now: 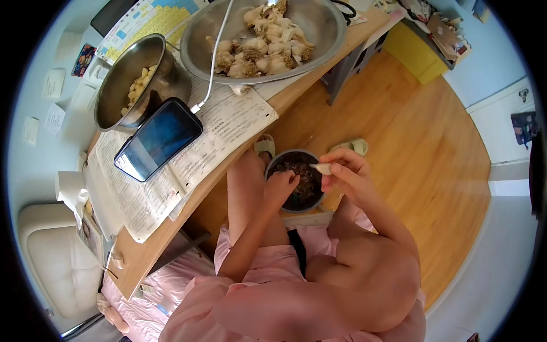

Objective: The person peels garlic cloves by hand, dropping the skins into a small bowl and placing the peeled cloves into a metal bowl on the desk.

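Observation:
My right hand (349, 172) pinches a pale garlic clove (323, 169) between thumb and fingers, above the right rim of a dark bin (273, 163). Over the bin's left side, my left hand (281, 187) is closed with its fingertips together. Whatever it may hold is too small to tell. Garlic peelings (306, 183) lie inside the bin, which stands on the floor between my legs. On the desk, a wide steel basin (196, 43) holds many whole garlic bulbs (268, 48). Beside it, a tilted steel pot (108, 97) contains peeled cloves (138, 89).
A phone (159, 139) with a white cable (213, 68) leans near the pot on printed papers (213, 128). The wooden desk edge (213, 179) runs diagonally at my left. One slipper (352, 146) lies on the wooden floor (416, 148); a yellow box (413, 51) stands farther back.

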### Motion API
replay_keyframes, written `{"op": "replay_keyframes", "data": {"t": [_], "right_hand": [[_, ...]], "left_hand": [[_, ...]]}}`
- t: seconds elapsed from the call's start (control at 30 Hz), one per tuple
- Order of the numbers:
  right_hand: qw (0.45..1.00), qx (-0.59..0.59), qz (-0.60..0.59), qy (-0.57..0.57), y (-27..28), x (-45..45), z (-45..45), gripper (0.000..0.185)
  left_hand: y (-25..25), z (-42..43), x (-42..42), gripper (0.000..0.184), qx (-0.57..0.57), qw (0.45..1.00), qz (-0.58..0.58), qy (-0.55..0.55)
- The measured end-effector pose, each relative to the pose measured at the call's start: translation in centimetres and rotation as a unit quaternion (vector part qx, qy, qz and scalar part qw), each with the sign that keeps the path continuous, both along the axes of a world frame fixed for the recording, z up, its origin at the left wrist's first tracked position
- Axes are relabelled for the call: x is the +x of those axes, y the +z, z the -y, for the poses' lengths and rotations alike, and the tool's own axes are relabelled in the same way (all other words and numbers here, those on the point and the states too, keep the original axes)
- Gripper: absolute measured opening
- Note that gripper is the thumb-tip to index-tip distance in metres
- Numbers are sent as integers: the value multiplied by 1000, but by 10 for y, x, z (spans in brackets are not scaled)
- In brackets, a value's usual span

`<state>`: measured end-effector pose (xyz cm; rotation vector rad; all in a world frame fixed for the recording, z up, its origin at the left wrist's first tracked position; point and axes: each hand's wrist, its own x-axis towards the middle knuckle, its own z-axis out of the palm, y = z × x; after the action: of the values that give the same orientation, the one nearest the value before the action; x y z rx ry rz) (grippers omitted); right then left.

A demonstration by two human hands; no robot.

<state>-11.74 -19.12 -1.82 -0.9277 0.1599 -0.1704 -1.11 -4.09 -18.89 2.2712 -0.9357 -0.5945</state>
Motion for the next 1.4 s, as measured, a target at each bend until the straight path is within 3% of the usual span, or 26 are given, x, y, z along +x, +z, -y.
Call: {"op": "replay_keyframes", "data": {"t": [0.1, 0.27, 0.37, 0.43, 0.53, 0.63, 0.73, 0.87, 0.9, 0.97, 1.17, 1.27, 1.4], "right_hand": [[999, 14, -9, 46, 15, -4, -1, 18], [996, -34, -56, 56, 26, -5, -4, 17], [994, -78, -58, 59, 36, -5, -6, 16], [995, -83, -23, 59, 35, -6, -7, 17], [992, -88, -9, 87, 37, -8, -7, 18], [990, -80, -13, 116, 45, -8, -10, 18], [989, -71, -14, 133, 42, -10, -10, 18], [986, -135, -24, 96, 45, -15, -16, 19], [954, -291, 42, 53, 47, -12, -15, 20], [804, -569, 168, -35, 50, -4, -12, 23], [709, -672, 205, -65, 66, -13, -15, 27], [706, -675, 204, -66, 65, -13, -14, 27], [743, -648, 153, -67, 69, -10, -24, 26]], "left_hand": [[-51, -4, 0, 18, 38, 999, -14, -22], [-63, -8, -2, 17, -2, 998, -53, -28], [1, -5, -3, 16, -115, 970, -213, -17], [88, -7, -10, 14, -223, 898, -378, 9], [150, -26, -15, 10, -403, 812, -418, -66], [183, -31, -16, 10, -419, 853, -295, -100], [211, -31, -19, 10, -359, 904, -203, -108], [213, -30, -19, 12, -401, 895, -153, -126], [212, -33, -17, 11, -395, 897, -146, -132], [211, -34, -16, 11, -388, 902, -137, -131], [209, -31, -21, 12, -386, 911, -87, -116], [209, -29, -22, 12, -395, 908, -90, -108], [202, -29, -20, 13, -403, 902, -112, -104]]}}
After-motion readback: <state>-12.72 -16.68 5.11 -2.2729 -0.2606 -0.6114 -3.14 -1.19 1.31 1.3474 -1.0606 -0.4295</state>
